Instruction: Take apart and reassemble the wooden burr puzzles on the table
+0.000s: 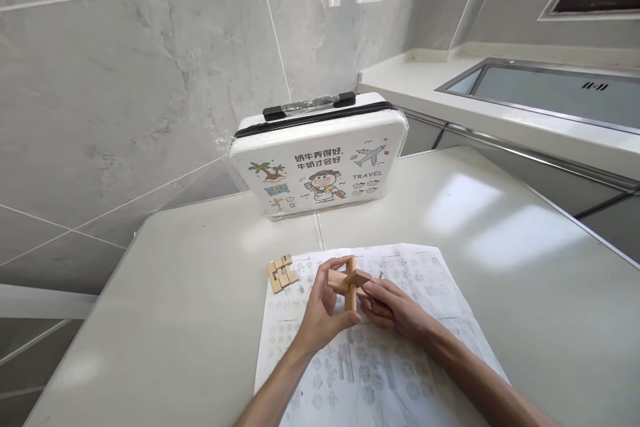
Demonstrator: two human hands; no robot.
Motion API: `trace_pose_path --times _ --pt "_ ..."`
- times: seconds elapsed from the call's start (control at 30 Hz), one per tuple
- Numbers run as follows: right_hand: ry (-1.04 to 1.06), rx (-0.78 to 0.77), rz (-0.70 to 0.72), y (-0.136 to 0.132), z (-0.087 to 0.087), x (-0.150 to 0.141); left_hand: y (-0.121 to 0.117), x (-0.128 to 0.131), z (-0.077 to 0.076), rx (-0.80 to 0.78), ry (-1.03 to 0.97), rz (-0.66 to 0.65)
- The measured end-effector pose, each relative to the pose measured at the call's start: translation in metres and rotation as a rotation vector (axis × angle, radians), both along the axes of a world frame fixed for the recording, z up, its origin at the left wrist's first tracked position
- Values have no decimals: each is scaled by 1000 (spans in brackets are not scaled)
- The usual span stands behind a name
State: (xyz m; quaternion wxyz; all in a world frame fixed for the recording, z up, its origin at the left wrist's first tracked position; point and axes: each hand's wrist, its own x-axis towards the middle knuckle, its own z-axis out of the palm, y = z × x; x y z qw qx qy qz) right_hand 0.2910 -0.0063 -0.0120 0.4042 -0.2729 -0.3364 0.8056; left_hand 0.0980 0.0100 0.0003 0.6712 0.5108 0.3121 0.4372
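Over the printed sheet (345,387), both hands hold a wooden burr puzzle (350,283) made of crossed bars. My left hand (323,313) grips the upright bar, with fingers at its top end and the thumb at its bottom. On the puzzle's right side, the fingers of my right hand (393,307) close around a bar end; part of that bar is hidden by them. A flat group of notched wooden pieces (281,273), one marked with a dark figure, lies at the sheet's upper left corner.
A white cartoon-printed case (320,160) in plastic wrap stands at the back of the white table (165,293), near the grey tiled wall (150,80). Beyond the table's right side runs a counter (415,77) with a glass-topped inset (550,90).
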Motion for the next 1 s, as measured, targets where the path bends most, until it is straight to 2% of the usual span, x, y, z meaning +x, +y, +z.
trace_pose_path --times 0.33,0.53,0.77,1.0 --pt "-16 27 43 1 10 -2 0 1 -1 -45 -47 80" --pt "-42 14 -19 0 13 -7 1 4 1 -51 -49 91" --pt "-36 -37 -113 -3 7 -12 1 3 -1 25 18 112" --pt "-24 -20 -92 -1 3 -9 0 3 -2 23 18 136"
